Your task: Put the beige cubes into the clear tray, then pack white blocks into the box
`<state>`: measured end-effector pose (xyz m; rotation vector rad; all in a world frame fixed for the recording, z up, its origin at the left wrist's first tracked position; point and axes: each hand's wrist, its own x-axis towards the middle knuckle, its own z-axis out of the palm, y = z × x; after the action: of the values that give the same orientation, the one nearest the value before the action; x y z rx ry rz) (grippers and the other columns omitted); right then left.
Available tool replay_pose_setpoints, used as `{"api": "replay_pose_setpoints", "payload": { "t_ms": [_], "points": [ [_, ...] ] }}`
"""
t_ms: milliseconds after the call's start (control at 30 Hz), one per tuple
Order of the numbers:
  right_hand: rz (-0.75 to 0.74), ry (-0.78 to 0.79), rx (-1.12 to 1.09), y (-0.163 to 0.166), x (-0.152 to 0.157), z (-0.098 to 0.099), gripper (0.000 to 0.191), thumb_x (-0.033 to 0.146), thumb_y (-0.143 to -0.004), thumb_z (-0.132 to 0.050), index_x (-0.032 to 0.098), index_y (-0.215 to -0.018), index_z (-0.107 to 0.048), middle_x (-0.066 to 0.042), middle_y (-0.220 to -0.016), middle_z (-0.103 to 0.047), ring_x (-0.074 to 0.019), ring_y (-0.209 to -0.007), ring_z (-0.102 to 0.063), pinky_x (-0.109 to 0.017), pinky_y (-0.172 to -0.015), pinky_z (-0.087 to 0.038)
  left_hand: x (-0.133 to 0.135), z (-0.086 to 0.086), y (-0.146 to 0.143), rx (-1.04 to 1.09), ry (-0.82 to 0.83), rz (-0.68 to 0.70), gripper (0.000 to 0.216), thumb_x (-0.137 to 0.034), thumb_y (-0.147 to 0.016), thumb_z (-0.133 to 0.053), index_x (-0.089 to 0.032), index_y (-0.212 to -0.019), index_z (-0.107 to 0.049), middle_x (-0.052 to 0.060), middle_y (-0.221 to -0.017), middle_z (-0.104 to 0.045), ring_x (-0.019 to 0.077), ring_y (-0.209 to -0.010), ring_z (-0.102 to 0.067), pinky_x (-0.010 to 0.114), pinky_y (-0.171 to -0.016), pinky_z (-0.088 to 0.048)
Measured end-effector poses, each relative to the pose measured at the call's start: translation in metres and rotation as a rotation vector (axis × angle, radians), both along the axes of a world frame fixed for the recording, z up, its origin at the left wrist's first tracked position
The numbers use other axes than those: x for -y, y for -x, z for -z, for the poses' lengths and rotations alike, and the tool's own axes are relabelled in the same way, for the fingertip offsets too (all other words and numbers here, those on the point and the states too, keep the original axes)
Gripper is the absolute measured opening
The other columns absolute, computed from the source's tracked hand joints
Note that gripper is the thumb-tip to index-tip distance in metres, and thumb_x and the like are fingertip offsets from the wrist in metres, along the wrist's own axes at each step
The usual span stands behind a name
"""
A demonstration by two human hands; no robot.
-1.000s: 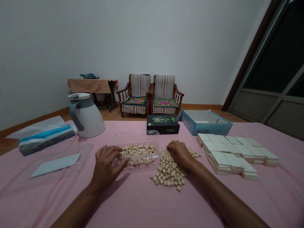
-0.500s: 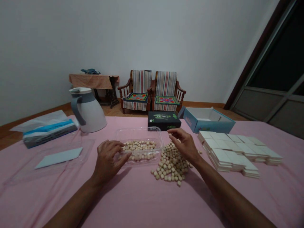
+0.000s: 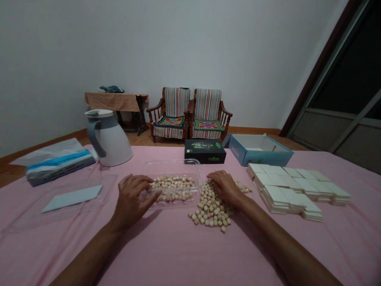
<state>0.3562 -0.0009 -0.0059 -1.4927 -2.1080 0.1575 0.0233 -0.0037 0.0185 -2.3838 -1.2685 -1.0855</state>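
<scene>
A clear plastic container (image 3: pixel 195 174) with small pale wooden cubes (image 3: pixel 172 182) inside stands in the middle of the pink cloth. At its left end, my left hand (image 3: pixel 133 196) grips the near corner, thumb in front and fingers over the edge. Right of the container lies a loose heap of the same cubes (image 3: pixel 212 204). My right hand (image 3: pixel 226 187) is down on the back of this heap with its fingers bent together. Its fingertips are partly hidden, so what they hold does not show.
Stacks of pale square tiles (image 3: pixel 290 186) lie at the right. Behind them are an open blue box (image 3: pixel 262 157) and a black box (image 3: pixel 204 151). At the left stand a white-grey jug (image 3: pixel 114 143), a tissue pack (image 3: pixel 61 167) and a clear lid with a white card (image 3: pixel 73 198).
My right hand has dropped from above the heap, where its fingers were pinched, down onto the cubes. My left hand has stayed at the container.
</scene>
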Motion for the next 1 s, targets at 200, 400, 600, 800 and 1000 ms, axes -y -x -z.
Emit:
{"api": "replay_pose_setpoints", "payload": {
  "t_ms": [200,400,600,800,1000],
  "points": [
    [-0.013,0.133,0.287,0.006,0.004,-0.001,0.034,0.008,-0.087,-0.044,0.022,-0.111,-0.064,-0.011,-0.108,-0.066,-0.0241,-0.110,-0.047,-0.042,-0.094,-0.025,-0.002,0.002,0.002,0.002,0.011,-0.015,0.029,-0.050,-0.080,-0.060,-0.022,-0.069,-0.061,0.005,-0.091,-0.071,0.0241,-0.091,-0.061,0.045,-0.093,-0.033],
    [0.010,0.097,0.231,0.011,0.008,-0.010,0.023,0.015,-0.089,-0.045,0.018,-0.096,-0.067,-0.009,-0.095,-0.066,-0.0222,-0.099,-0.049,-0.038,-0.088,-0.027,-0.001,0.002,0.001,0.009,0.016,-0.011,0.028,-0.048,-0.080,-0.060,-0.022,-0.069,-0.060,0.005,-0.091,-0.071,0.0245,-0.091,-0.061,0.046,-0.094,-0.033],
    [0.028,-0.014,0.017,0.006,0.006,-0.008,0.016,0.010,-0.080,-0.051,0.016,-0.088,-0.063,-0.007,-0.091,-0.062,-0.0193,-0.090,-0.054,-0.034,-0.081,-0.036,-0.001,0.002,0.000,0.006,0.002,-0.006,0.028,-0.048,-0.081,-0.060,-0.022,-0.071,-0.061,0.006,-0.091,-0.070,0.0245,-0.090,-0.061,0.046,-0.092,-0.034],
    [0.035,-0.144,-0.520,0.014,0.006,-0.031,0.014,0.020,-0.079,-0.055,0.018,-0.091,-0.063,-0.004,-0.085,-0.061,-0.0126,-0.069,-0.057,-0.026,-0.065,-0.047,0.000,0.001,0.000,0.011,0.014,-0.011,0.030,-0.050,-0.081,-0.058,-0.022,-0.069,-0.061,0.005,-0.090,-0.071,0.0242,-0.089,-0.061,0.046,-0.092,-0.034],
    [-0.138,-0.044,-0.799,0.025,0.010,-0.039,0.024,0.023,-0.082,-0.053,0.019,-0.104,-0.062,-0.006,-0.100,-0.067,-0.0163,-0.087,-0.066,-0.030,-0.075,-0.053,0.000,0.001,-0.001,0.020,0.013,-0.019,0.031,-0.051,-0.081,-0.058,-0.023,-0.068,-0.061,0.005,-0.089,-0.071,0.0244,-0.091,-0.061,0.044,-0.091,-0.035]
  ]
}}
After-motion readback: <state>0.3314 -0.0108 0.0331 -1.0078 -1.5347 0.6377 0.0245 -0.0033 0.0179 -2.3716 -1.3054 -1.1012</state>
